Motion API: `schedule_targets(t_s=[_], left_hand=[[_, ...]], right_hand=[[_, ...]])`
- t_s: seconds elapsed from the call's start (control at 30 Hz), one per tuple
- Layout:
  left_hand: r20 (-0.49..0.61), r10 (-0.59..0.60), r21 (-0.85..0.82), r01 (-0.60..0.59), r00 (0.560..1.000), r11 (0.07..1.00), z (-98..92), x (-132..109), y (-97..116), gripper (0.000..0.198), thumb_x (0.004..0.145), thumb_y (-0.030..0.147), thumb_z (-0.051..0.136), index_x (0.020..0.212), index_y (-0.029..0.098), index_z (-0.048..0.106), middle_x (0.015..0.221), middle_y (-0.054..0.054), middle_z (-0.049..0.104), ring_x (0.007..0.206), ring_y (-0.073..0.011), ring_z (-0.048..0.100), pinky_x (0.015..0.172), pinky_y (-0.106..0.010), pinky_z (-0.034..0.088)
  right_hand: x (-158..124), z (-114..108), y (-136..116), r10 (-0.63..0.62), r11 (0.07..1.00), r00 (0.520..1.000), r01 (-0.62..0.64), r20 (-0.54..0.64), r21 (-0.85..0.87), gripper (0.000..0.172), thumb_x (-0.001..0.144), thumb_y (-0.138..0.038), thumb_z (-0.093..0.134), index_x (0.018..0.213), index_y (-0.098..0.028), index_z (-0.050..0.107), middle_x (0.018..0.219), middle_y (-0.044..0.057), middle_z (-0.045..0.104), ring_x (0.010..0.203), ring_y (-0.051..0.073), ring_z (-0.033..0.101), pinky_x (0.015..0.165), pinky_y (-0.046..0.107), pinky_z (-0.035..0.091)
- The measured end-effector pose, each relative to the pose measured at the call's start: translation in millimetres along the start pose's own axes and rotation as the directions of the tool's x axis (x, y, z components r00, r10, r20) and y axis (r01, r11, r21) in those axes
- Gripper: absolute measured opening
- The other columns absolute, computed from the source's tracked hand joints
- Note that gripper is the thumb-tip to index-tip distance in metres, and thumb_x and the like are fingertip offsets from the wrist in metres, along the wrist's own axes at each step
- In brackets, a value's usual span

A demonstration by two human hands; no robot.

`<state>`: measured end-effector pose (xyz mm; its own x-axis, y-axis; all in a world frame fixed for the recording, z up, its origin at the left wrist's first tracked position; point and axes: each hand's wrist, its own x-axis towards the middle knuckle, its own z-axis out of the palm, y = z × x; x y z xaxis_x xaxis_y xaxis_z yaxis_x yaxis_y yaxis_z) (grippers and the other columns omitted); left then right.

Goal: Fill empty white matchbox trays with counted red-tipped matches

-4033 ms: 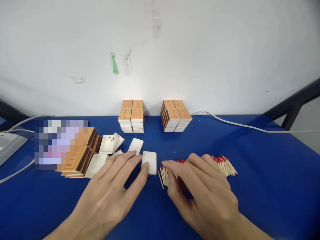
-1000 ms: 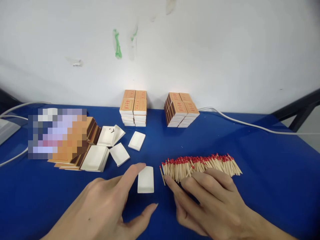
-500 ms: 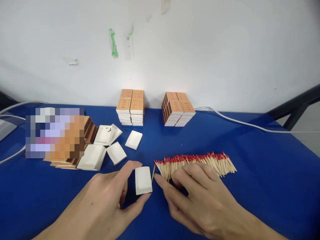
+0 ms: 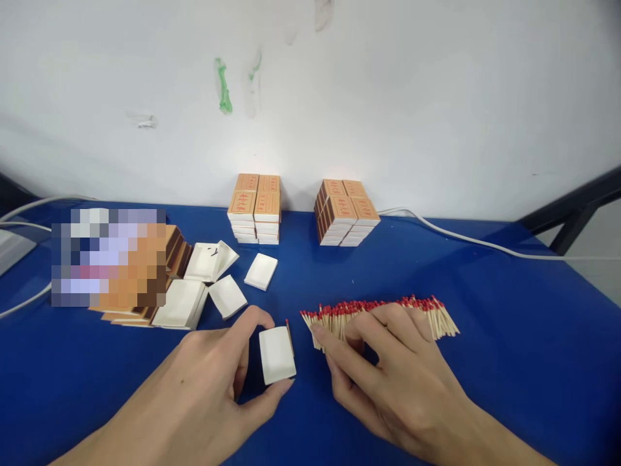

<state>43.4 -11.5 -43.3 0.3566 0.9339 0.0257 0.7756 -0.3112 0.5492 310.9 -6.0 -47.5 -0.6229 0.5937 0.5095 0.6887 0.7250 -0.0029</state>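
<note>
My left hand [image 4: 213, 382] pinches a small white matchbox tray [image 4: 276, 355] between thumb and forefinger, just off the blue table [image 4: 509, 362]. A single red-tipped match [image 4: 288, 330] lies along the tray's right edge. My right hand [image 4: 388, 375] rests on the near side of a long row of red-tipped matches [image 4: 383, 312], with its fingers curled over the sticks at the left end. What the fingertips hold is hidden.
Two stacks of orange matchboxes [image 4: 255, 217] [image 4: 345, 212] stand by the white wall. Loose white trays [image 4: 224, 279] and flat orange sleeves [image 4: 145, 304] lie at the left beside a blurred patch. White cables [image 4: 466, 238] run along the table's back edge.
My left hand has closed on the white tray and drawn it nearer. A single match has moved from the row to the tray's right edge. My right hand has slid back onto the row.
</note>
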Motion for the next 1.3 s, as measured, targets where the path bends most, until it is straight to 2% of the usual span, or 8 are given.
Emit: schedule_targets(t_s=[0.3,0.5,0.7,0.87,1.03,1.3], left_hand=[[-0.007,0.021,-0.032,-0.021,1.0,0.999,1.3,-3,-2,0.022,0.097,0.037,0.076,0.114,0.029,0.066,0.058,0.014,0.05,0.04,-0.0082,0.05,0.041,-0.017,0.036],[-0.019,0.012,-0.048,-0.013,1.0,0.999,3.2,0,-3,0.024,0.097,0.042,0.075,0.115,0.03,0.063,0.056,0.015,0.051,0.039,-0.0081,0.051,0.04,-0.016,0.035],[-0.088,0.029,-0.035,-0.033,0.996,0.999,8.0,-2,-10,0.033,0.093,0.041,0.078,0.117,0.028,0.058,0.053,0.016,0.051,0.035,-0.0082,0.052,0.038,-0.015,0.035],[-0.066,0.002,-0.005,-0.003,0.998,1.0,8.7,-2,-10,0.037,0.091,0.044,0.082,0.116,0.029,0.058,0.054,0.016,0.051,0.036,-0.0083,0.051,0.04,-0.015,0.037],[-0.055,-0.029,-0.014,0.028,0.998,0.999,7.4,-2,-7,0.035,0.091,0.045,0.083,0.111,0.03,0.058,0.054,0.016,0.053,0.037,-0.0085,0.052,0.04,-0.015,0.036],[-0.011,-0.079,-0.044,0.078,0.997,0.996,5.7,-1,-7,0.037,0.089,0.047,0.084,0.108,0.029,0.058,0.05,0.016,0.053,0.036,-0.01,0.054,0.039,-0.017,0.036]], right_hand=[[-3,3,-3,-0.005,0.998,0.998,0.002,0.06,0.057,0.021,0.109,-0.022,0.063,0.122,-0.014,0.079,0.093,0.005,0.063,0.087,0.024,0.044,0.076,0.041,0.036],[-1,2,-7,-0.013,0.997,0.995,0.006,0.095,0.075,0.028,0.111,-0.021,0.06,0.131,-0.014,0.079,0.095,0.006,0.065,0.087,0.025,0.046,0.078,0.041,0.037],[2,1,-11,-0.031,0.998,0.999,0.029,0.034,0.061,0.03,0.114,-0.022,0.055,0.129,-0.015,0.08,0.097,0.007,0.068,0.088,0.025,0.047,0.08,0.041,0.038],[-1,2,-10,-0.052,0.996,0.994,0.044,0.091,0.083,0.034,0.116,-0.022,0.053,0.138,-0.014,0.077,0.103,0.009,0.069,0.09,0.026,0.05,0.08,0.04,0.041],[-1,2,-10,-0.058,0.994,0.995,0.051,0.082,0.094,0.036,0.118,-0.023,0.051,0.142,-0.014,0.075,0.101,0.009,0.067,0.09,0.026,0.05,0.081,0.04,0.041],[2,1,-11,-0.038,0.993,0.993,0.024,0.116,0.118,0.033,0.116,-0.023,0.052,0.138,-0.013,0.075,0.101,0.008,0.063,0.09,0.025,0.048,0.08,0.039,0.04]])
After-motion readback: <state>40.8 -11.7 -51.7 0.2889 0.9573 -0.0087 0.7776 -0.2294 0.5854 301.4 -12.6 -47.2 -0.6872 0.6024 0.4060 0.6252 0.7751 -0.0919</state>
